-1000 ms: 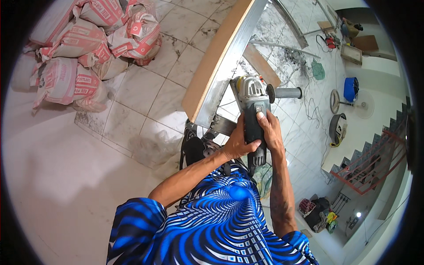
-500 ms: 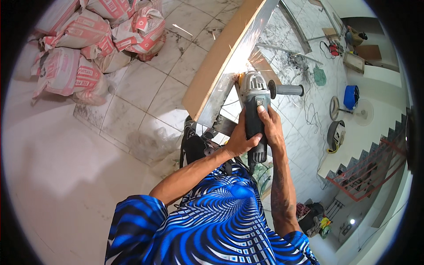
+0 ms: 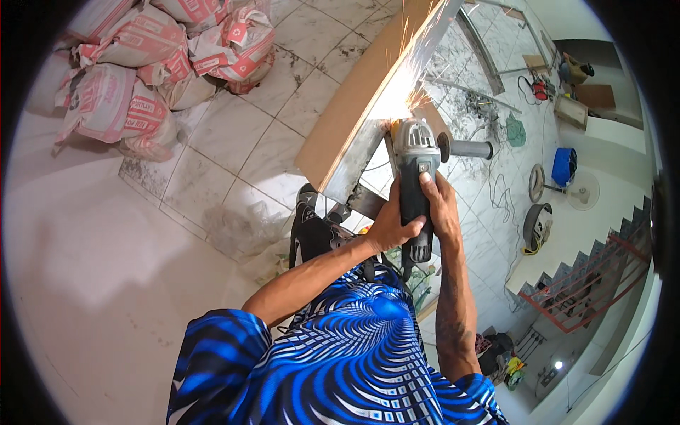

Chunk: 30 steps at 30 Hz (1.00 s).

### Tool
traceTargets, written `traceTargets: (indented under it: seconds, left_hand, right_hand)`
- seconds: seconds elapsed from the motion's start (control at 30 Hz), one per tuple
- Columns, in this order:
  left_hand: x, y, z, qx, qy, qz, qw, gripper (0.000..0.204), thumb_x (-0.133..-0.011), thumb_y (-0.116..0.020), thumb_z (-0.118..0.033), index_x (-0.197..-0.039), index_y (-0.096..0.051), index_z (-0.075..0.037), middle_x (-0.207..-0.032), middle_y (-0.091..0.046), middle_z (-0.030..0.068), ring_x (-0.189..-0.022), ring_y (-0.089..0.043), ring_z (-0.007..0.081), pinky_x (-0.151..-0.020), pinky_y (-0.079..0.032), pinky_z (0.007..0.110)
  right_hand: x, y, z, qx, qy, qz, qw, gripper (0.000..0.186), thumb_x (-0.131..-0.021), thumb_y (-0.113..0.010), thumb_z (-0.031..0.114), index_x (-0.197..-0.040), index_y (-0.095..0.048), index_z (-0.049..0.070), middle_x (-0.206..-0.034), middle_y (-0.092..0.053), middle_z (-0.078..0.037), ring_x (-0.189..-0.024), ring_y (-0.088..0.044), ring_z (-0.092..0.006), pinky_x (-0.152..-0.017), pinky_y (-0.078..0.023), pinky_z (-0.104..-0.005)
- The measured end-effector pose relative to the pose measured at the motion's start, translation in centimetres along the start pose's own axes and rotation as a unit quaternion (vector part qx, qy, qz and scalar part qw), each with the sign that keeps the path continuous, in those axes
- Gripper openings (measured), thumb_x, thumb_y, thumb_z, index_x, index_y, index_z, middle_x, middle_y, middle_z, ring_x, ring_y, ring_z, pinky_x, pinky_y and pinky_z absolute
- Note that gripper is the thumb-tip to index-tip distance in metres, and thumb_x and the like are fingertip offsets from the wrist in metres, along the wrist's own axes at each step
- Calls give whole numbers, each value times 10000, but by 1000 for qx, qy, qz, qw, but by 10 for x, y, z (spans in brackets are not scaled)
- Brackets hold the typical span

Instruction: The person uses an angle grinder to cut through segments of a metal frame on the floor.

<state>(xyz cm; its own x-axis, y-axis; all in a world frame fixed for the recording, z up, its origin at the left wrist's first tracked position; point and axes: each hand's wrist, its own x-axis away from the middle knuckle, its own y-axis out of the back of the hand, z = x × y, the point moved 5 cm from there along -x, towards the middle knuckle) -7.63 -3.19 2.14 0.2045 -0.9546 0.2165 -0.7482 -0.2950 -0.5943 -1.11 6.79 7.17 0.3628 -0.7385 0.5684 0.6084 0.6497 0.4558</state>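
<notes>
Marbled tile floor (image 3: 237,134), smudged / staircase (image 3: 581,265), 4 o'clock / sacks (image 3: 145,46), 10 o'clock, tiles between them and brown panel (image 3: 348,106) / panel's silvery edge slanting 9 to 12 o'clock / black-and-silver angle grinder (image 3: 414,191), clock centre, sparks (image 3: 397,99) at 12 / left hand (image 3: 388,225), right hand (image 3: 442,209): fingers wrapped around its body

Sparks (image 3: 409,85) have appeared at the angle grinder (image 3: 416,152) since 1 second ago. Their white glare over the metal strip (image 3: 363,157) has widened within 0.5 seconds.
</notes>
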Motion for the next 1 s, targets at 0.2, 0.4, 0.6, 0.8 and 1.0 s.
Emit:
traceTargets:
  seconds: [0.2,0.4,0.6,0.8,1.0]
  left_hand:
    - [10,-1,0,-43,-12,-20,999,1002,-764,-654,-273,-1506,-49,23,-1415,-336,234,-1324,-371,310,-1115,-303,395]
    - [5,1,2,-14,0,-20,1000,1008,-767,-659,-278,-1501,-50,49,-1409,-341,231,-1328,-369,300,-1122,-297,390]
    - [8,0,7,-32,-2,-24,999,996,-771,-660,-262,-1504,-58,39,-1406,-347,220,-1318,-377,290,-1118,-306,386]
    - [1,1,-3,-33,-6,-23,999,943,-775,-662,-242,-1495,-123,43,-1365,-404,215,-1274,-425,277,-1091,-342,380]
    - [-6,7,-11,-60,0,-11,998,913,-779,-659,-231,-1491,-157,44,-1334,-442,222,-1221,-477,268,-1047,-390,376]
  right_hand:
    - [8,-3,-2,-26,-8,11,1000,580,-913,-581,518,-1113,-618,-26,-905,-625,-82,-832,-541,-148,-764,-445,-308]
    - [1,-2,-5,-36,-19,15,999,584,-914,-578,523,-1099,-620,-30,-923,-621,-82,-844,-542,-144,-763,-443,-305]
    - [6,-3,-1,-55,-18,16,998,587,-912,-583,525,-1100,-621,-31,-931,-622,-86,-859,-541,-144,-775,-441,-303]
    - [0,-2,-10,-94,-28,-3,995,607,-921,-570,532,-1115,-619,-41,-938,-627,-89,-854,-548,-142,-771,-445,-294]
    - [-3,-4,-9,-130,-36,-18,991,609,-938,-545,530,-1107,-619,-50,-932,-629,-92,-829,-554,-147,-745,-446,-292]
